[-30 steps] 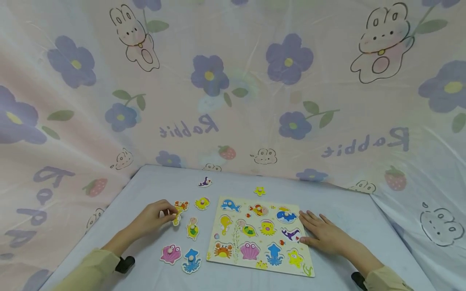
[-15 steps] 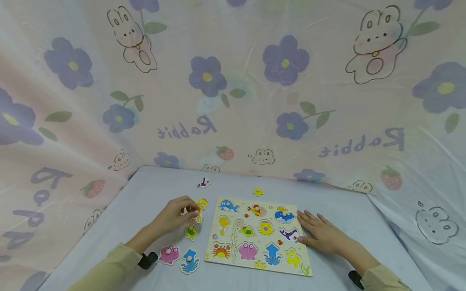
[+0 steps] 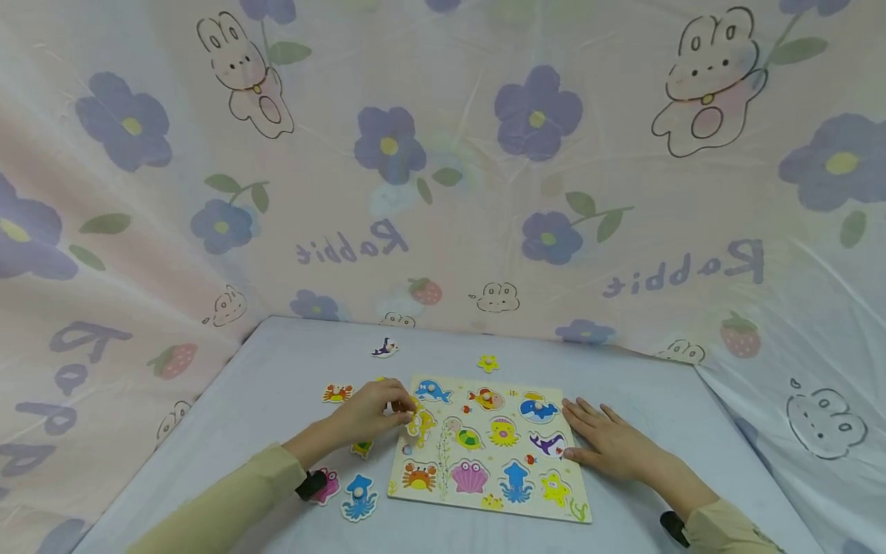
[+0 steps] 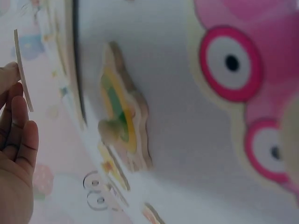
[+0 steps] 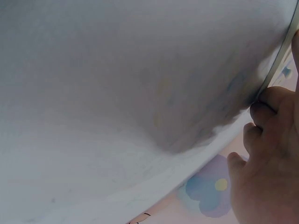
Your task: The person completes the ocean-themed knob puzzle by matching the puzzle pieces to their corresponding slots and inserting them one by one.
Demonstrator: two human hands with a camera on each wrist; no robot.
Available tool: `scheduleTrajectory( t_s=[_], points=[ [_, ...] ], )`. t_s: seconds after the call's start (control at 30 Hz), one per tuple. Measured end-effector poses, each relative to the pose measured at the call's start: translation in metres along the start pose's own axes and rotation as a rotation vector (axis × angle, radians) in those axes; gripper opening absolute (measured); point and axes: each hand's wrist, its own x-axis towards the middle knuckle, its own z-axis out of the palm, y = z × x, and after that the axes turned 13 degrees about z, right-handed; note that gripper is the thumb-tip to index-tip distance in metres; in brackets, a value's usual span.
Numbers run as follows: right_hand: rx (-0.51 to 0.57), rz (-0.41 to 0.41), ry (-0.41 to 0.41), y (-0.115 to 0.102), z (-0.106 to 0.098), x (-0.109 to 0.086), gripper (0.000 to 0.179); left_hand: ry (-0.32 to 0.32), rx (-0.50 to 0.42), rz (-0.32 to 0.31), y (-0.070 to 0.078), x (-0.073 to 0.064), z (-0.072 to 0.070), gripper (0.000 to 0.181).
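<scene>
My left hand [image 3: 374,412] pinches a yellow seahorse puzzle piece [image 3: 415,425] over the left side of the wooden puzzle board [image 3: 443,391], overlapping the printed seahorse there. From the left wrist, that piece [image 4: 23,77] appears edge-on between thumb and fingers. On the board's right edge rests my right hand [image 3: 612,442], its fingers extended; the right wrist view shows fingertips [image 5: 264,112] at that edge. Knobbed pieces of a whale [image 3: 432,389], a fish [image 3: 487,398] and another blue whale [image 3: 538,409] sit in the board.
Left of the board lie a crab piece [image 3: 338,393], a blue squid piece [image 3: 359,498], a pink shell piece [image 3: 329,486] and a turtle piece [image 4: 119,109], partly covered by the left arm. Behind are a purple piece [image 3: 384,348] and a yellow star piece [image 3: 487,363].
My left hand has carried the seahorse piece rightward, from beside the crab piece, past the octopus and turtle pieces, to over the board. My right hand stays at the board's edge.
</scene>
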Motion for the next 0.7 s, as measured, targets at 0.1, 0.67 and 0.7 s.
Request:
scheduleTrajectory(
  t_s=[0.1,0.67,0.7],
  points=[
    [0.008,0.001,-0.004,0.001,0.0,0.0,0.087,-0.072,-0.005,-0.022,0.0,0.006,0.005,0.008],
    [0.024,0.0,-0.011,-0.001,-0.002,-0.001,0.086,-0.199,-0.015,-0.056,-0.002,0.016,0.019,0.007],
    [0.025,-0.005,-0.007,-0.001,-0.002,-0.001,0.085,-0.203,-0.012,-0.059,-0.002,0.016,0.02,0.007]
  ],
)
